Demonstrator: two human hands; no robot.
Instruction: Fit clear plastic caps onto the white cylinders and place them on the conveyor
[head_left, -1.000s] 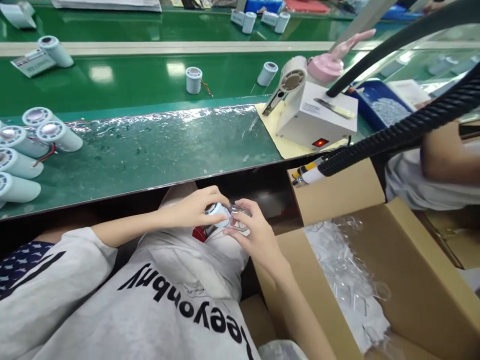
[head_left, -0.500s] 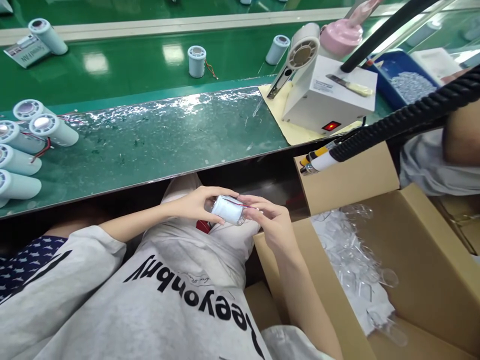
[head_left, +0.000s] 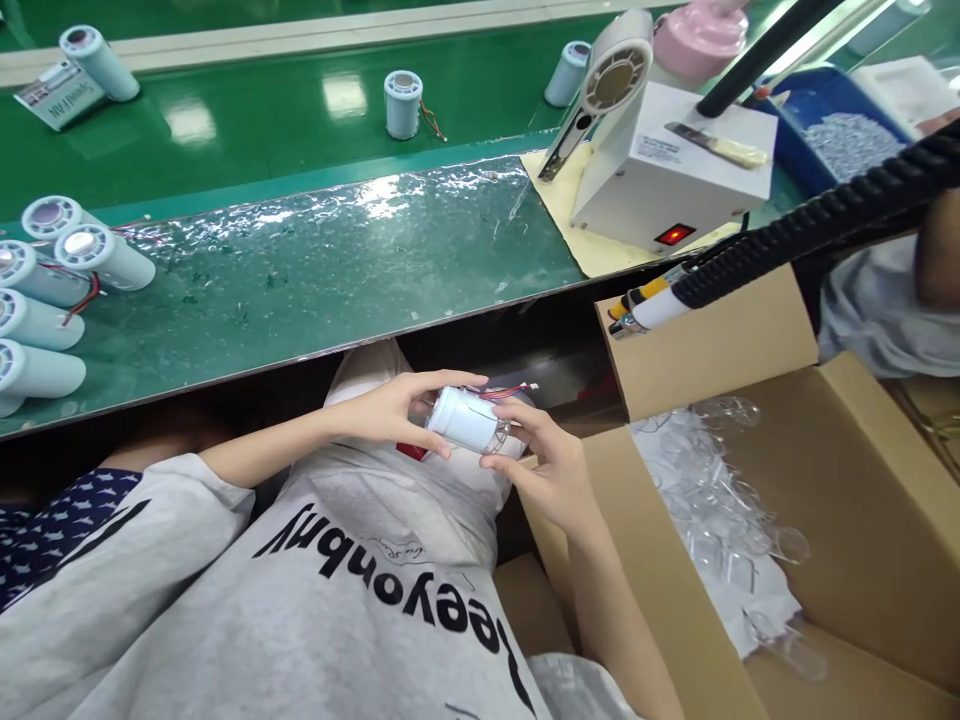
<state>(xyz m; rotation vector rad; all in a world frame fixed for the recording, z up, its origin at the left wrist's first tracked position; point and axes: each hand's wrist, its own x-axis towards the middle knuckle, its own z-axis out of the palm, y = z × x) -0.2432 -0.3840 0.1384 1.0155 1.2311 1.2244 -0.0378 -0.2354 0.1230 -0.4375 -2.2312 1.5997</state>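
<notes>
A pale blue cylinder (head_left: pixel 466 420) lies sideways above the lap, between both hands. Around its left end are the thumb and fingers of my left hand (head_left: pixel 409 408). My right hand (head_left: pixel 541 455) pinches its right end, where a clear plastic piece (head_left: pixel 501 434) shows. Red and black wires (head_left: pixel 510 392) with a small white plug run along the top of the cylinder and stick out over my right fingers. The far side of the cylinder is hidden.
Several similar cylinders (head_left: pixel 105 257) lie at the bench's left. A white machine (head_left: pixel 675 170) stands at the back right, below a black corrugated hose (head_left: pixel 810 225). A cardboard box (head_left: pixel 862 500) with clear plastic parts is at the right. Another person's arm shows beyond.
The wires have come free of my right fingertips and now point right. My right fingers have shifted onto the cylinder's right end. The view has moved slightly.
</notes>
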